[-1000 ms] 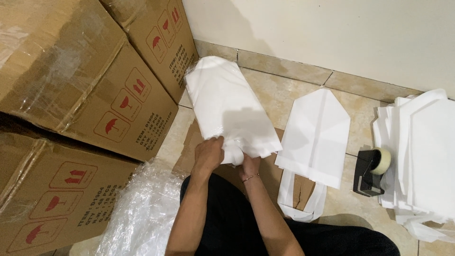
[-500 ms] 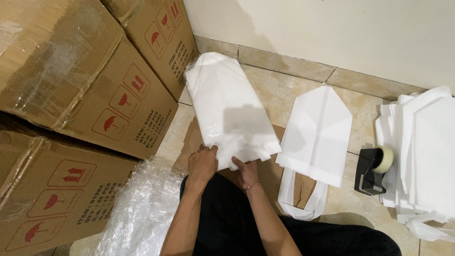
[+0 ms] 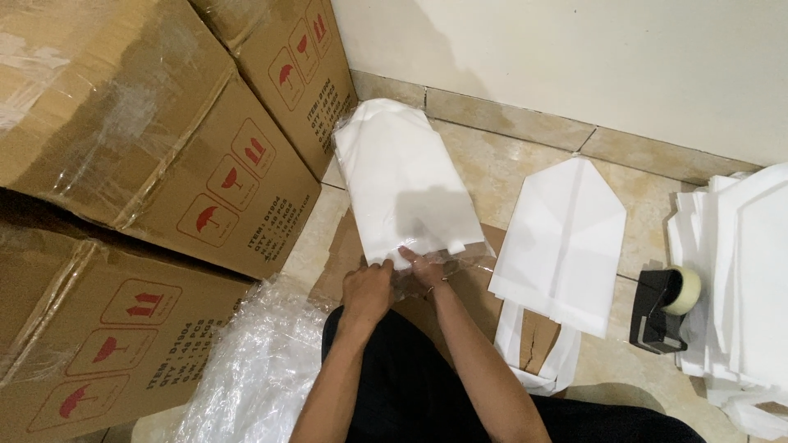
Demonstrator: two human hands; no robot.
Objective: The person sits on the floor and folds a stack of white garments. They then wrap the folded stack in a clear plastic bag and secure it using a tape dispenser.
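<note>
- Bag (image 3: 406, 184), white in a clear sleeve, lies flat on the floor straight ahead of both hands; its long axis runs away from the person, tilted slightly left, pointed end toward the wall corner.
- Boxes (image 3: 156, 156) stand just left of it; a second white bag (image 3: 566, 234) lies to its right.
- Left hand (image 3: 367, 289) grips the near edge, fingers curled over it.
- Right hand (image 3: 423, 269) pinches the same edge beside it; both equally near.
</note>
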